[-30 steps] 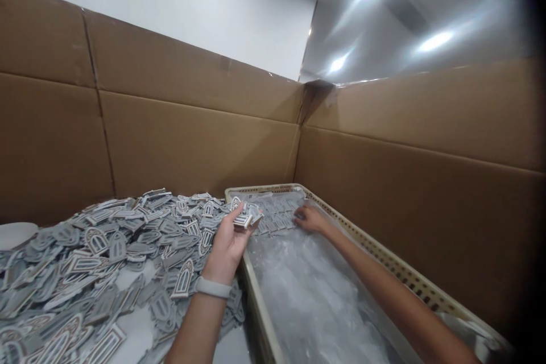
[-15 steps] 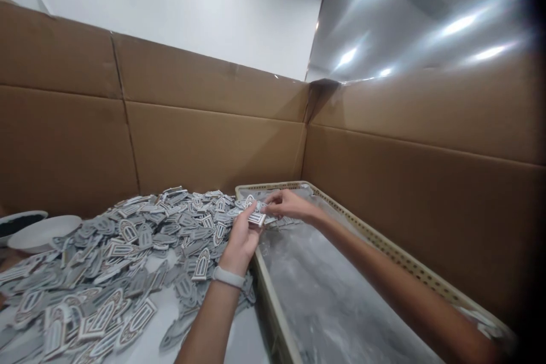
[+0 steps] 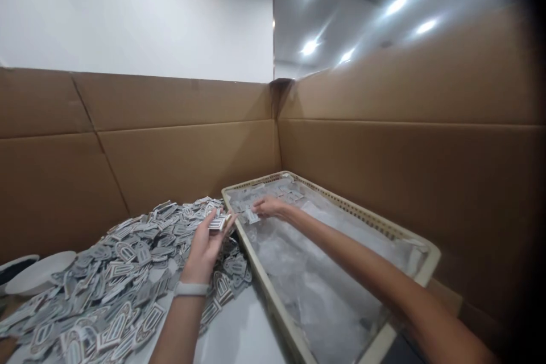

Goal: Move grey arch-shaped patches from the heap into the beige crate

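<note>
Some pieces lie in our tray, far end; big pile left outside. Our left hand clasps more, right hand pinches one.

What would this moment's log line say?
left hand: holding window-shaped piece; right hand: at gray piece, in or over cream perforated basket; pile of similar pieces: left of basket
</note>
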Demonstrator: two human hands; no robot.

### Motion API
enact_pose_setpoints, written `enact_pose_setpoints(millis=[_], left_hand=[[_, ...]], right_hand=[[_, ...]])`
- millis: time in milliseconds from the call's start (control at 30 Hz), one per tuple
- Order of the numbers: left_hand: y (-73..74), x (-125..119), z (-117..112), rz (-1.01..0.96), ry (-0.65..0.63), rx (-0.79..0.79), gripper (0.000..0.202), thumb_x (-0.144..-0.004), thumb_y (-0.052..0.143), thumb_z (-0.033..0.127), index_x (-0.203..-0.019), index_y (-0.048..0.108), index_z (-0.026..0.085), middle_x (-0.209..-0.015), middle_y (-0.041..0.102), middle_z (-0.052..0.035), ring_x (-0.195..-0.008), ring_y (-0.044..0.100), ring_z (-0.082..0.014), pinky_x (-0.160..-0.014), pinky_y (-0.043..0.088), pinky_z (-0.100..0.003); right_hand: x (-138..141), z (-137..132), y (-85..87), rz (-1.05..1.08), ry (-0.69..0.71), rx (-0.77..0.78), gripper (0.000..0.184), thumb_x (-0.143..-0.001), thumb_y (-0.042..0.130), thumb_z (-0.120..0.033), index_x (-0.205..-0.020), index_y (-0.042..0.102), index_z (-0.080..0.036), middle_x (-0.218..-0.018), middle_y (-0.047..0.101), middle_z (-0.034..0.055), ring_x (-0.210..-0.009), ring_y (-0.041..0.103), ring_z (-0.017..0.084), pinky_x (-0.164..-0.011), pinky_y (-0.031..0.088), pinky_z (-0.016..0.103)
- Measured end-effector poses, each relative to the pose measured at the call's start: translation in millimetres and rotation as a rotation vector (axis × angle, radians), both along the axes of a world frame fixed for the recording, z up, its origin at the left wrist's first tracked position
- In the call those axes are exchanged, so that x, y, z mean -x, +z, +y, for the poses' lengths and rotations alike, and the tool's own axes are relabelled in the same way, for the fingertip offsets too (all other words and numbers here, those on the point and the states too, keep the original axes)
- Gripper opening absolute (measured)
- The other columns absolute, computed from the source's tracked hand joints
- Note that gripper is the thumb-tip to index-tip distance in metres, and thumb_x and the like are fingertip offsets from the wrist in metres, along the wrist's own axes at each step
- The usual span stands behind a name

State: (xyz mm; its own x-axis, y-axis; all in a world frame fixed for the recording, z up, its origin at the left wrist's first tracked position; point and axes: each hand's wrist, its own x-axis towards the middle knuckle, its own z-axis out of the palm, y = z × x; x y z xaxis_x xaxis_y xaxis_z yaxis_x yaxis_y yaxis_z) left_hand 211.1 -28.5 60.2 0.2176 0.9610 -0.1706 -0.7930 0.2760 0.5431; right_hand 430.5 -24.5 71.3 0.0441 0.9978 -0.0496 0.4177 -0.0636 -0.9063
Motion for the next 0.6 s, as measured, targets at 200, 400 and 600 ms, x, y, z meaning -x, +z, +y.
enact_pose_setpoints(millis=[200, 400, 600], left_hand=[[-4.1, 24, 1, 0.095, 0.030, -0.016, 0.010, -0.103, 0.056, 0.006, -0.110, 0.062, 0.008, -0.104, 0.076, -0.0130, -0.104, 0.079, -0.0278, -0.105, 0.060, -0.059], [-3.4, 35, 3, 0.141, 0.033, 0.023, 0.015, -0.104, 0.053, 0.006, -0.115, 0.062, 0.008, -0.104, 0.075, -0.0119, -0.103, 0.079, -0.0270, -0.102, 0.061, -0.060], [1.5, 31, -8, 0.206, 0.036, 0.047, 0.014, -0.105, 0.054, 0.010, -0.116, 0.062, 0.007, -0.114, 0.074, -0.0174, -0.114, 0.076, -0.0307, -0.088, 0.070, -0.046]], right_hand=[[25, 6, -52.6, -0.169, -0.066, 0.046, 0.006, -0.081, 0.074, -0.007, -0.077, 0.075, -0.011, -0.057, 0.061, -0.0020, -0.051, 0.054, 0.010, -0.055, 0.040, 0.019], [22, 11, -77.7, -0.354, -0.136, -0.035, 0.017, -0.081, 0.084, -0.014, -0.097, 0.085, -0.013, -0.091, 0.082, 0.0077, -0.088, 0.075, 0.019, -0.071, 0.047, 0.020], [26, 11, -83.2, -0.467, -0.128, -0.102, 0.019, -0.080, 0.082, -0.013, -0.099, 0.087, -0.017, -0.106, 0.084, 0.0081, -0.106, 0.076, 0.024, -0.084, 0.051, 0.021]])
